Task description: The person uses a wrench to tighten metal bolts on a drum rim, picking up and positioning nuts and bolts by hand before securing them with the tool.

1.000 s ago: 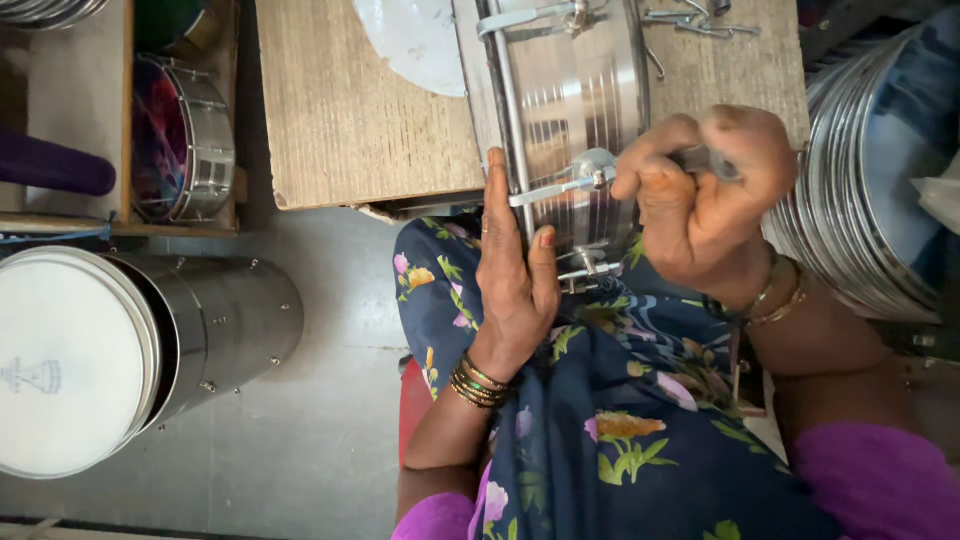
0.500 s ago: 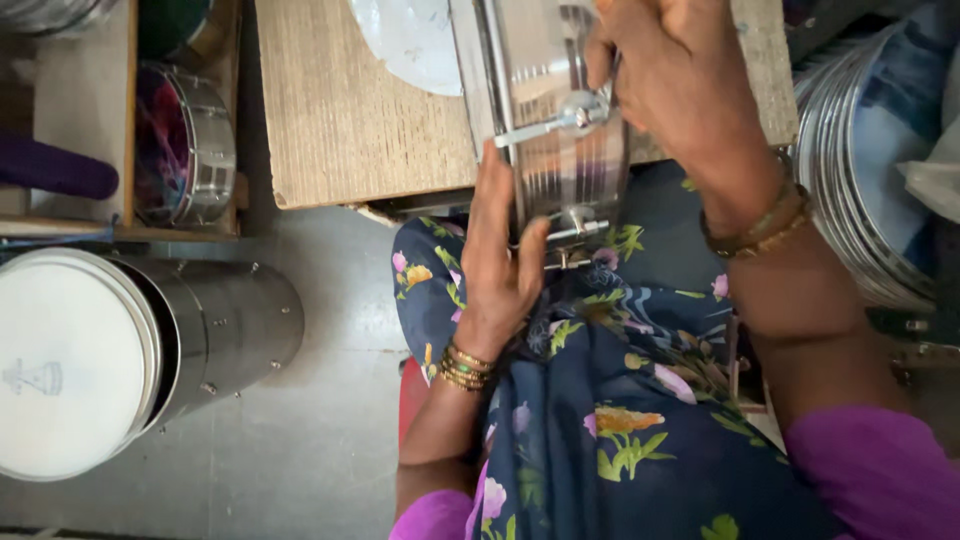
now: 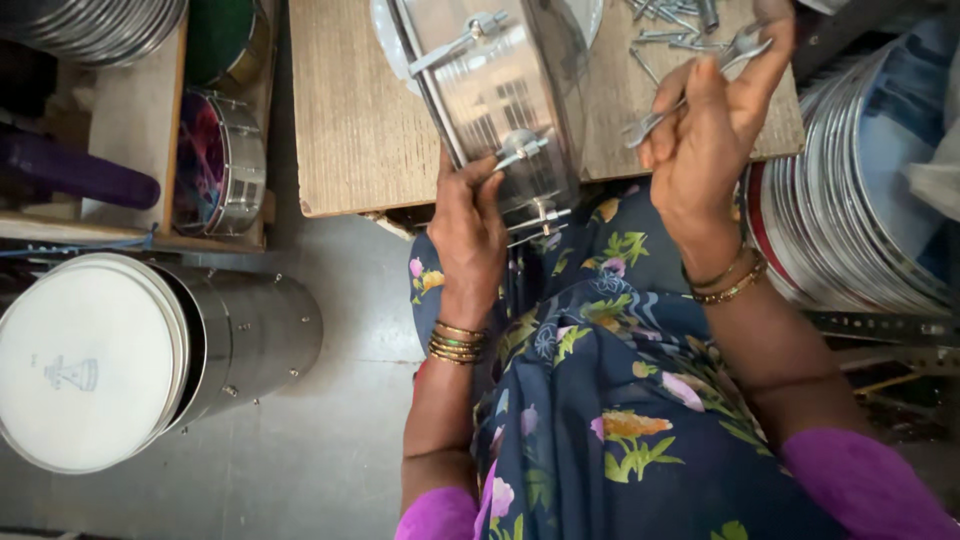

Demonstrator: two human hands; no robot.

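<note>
The left hand (image 3: pixel 470 235) pressed flat, fingers together, against the near end of a shiny metal drum shell (image 3: pixel 495 100), steadying it rather than gripping it. The shell lay on its side on the wooden worktop (image 3: pixel 350 110), its long axis running away from the person and tilted a little to the left, its near end overhanging the worktop's front edge above the lap. The right hand (image 3: pixel 715 130) was clenched around a small spanner (image 3: pixel 690 85), raised just right of the shell and apart from it, so the nearest tension lug (image 3: pixel 520 148) lay to its left, close beside the left hand's fingertips. A scatter of loose bolts (image 3: pixel 665 25) lay beyond the right hand. Stacked metal hoops (image 3: pixel 860 200) crowded the right side; open floor (image 3: pixel 330 460) and a finished white-headed drum (image 3: pixel 130 360) lay to the left.
</note>
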